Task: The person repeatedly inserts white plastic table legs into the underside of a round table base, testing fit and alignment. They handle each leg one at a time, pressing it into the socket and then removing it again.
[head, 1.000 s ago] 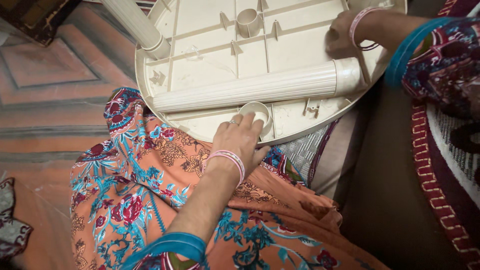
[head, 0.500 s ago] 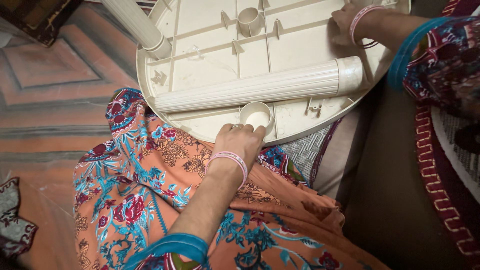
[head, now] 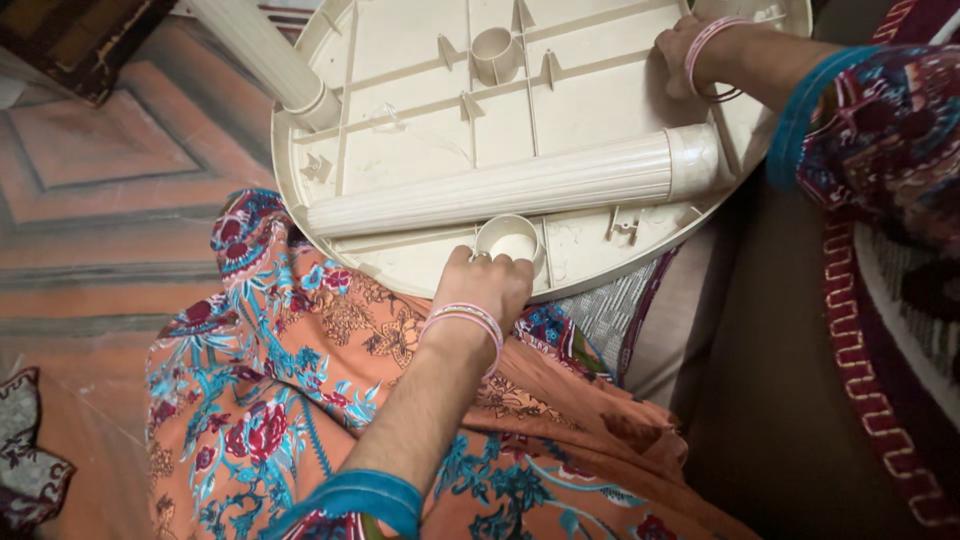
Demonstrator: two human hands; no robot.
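Observation:
A round cream plastic table top (head: pixel 420 160) lies upside down across my lap, ribs facing up. A loose ribbed leg (head: pixel 500 190) rests across its underside. Another ribbed leg (head: pixel 260 55) stands fitted at the top left. My left hand (head: pixel 485 290) grips the near rim, fingers curled just below an open round socket (head: pixel 512 240). My right hand (head: pixel 690 55) holds the far right rim, bangles on the wrist. A second open socket (head: pixel 493 50) sits near the middle of the top.
My orange and blue floral clothing (head: pixel 300 400) fills the lower view. A patterned rug (head: pixel 110 170) covers the floor at left. A dark red patterned cloth (head: pixel 890 300) lies at the right, and a dark wooden piece (head: pixel 80 40) stands in the top left corner.
My right hand has slid a little farther up along the far rim. My left hand has stayed on the near rim by the socket, drawing back slightly.

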